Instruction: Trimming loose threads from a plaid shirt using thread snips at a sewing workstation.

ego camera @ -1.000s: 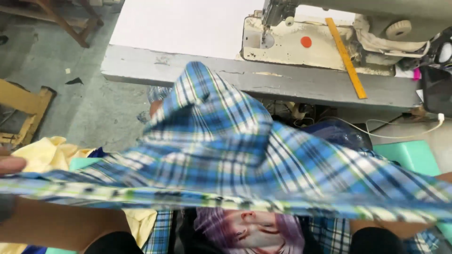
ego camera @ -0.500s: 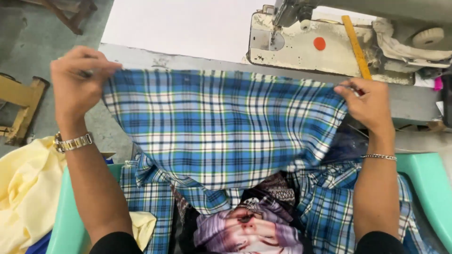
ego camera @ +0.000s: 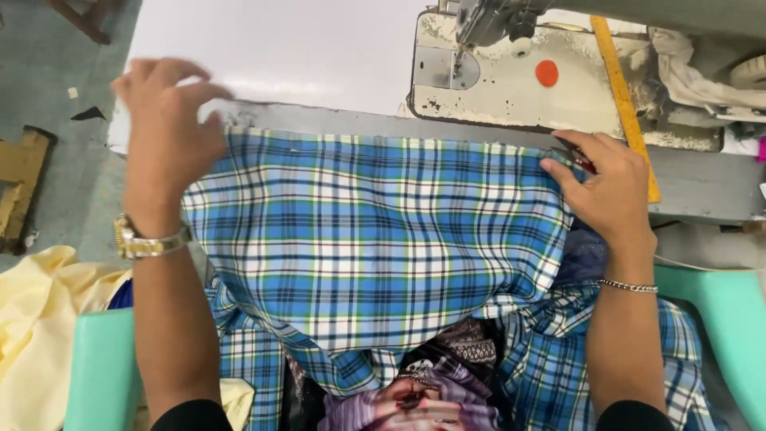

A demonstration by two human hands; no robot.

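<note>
A blue, white and green plaid cloth (ego camera: 375,239) is stretched flat between my hands, its top edge along the front of the grey sewing table (ego camera: 702,187). My left hand (ego camera: 163,136), with a metal watch on the wrist, pinches the cloth's top left corner. My right hand (ego camera: 610,187), with a thin bracelet, grips the top right corner by a small dark tool with red on it. The rest of the cloth hangs down over my lap.
A worn white sewing machine (ego camera: 527,76) with a red dot stands on the white tabletop (ego camera: 279,48). A yellow ruler (ego camera: 622,96) lies across its bed. Yellow fabric (ego camera: 36,319) is piled at the lower left. Teal chair arms (ego camera: 718,311) flank me.
From a crumpled, flapping shape the cloth has been spread out flat. Both hands have carried its top edge up to the table's front edge.
</note>
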